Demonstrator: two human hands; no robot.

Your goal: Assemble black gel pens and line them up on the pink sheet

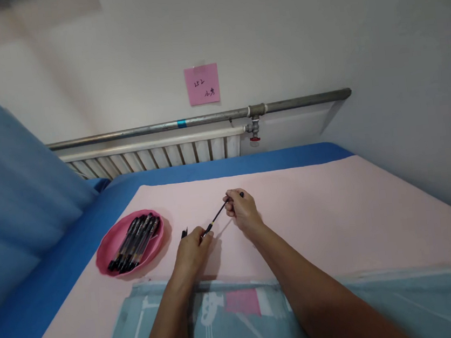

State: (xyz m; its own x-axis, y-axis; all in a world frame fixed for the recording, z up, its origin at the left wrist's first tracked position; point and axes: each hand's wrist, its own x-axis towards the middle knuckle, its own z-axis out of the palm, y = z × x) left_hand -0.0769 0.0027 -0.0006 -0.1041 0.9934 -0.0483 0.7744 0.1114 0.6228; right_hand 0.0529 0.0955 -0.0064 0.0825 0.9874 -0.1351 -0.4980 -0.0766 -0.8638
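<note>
My left hand (194, 248) is closed around a pen barrel (207, 230), whose dark end points up and to the right. From that end a thin dark refill (219, 213) runs to my right hand (241, 209), whose fingers are pinched on it. A small black end (242, 194) shows above the right fingers; what it belongs to is unclear. Just beyond the left hand, a short black pen part (184, 233) with a pointed tip sticks out, and its other end is hidden. To the left, a pink dish (101, 253) holds several black-capped pens (136, 241).
A pale pink sheet (316, 218) covers the blue surface (225, 167). Nearest me lies a blue-green patterned cloth (158, 328). A blue curtain (16, 187) hangs at left. Behind are a radiator (170, 154), a metal pipe (140, 131) and a pink note (202, 85) on the wall.
</note>
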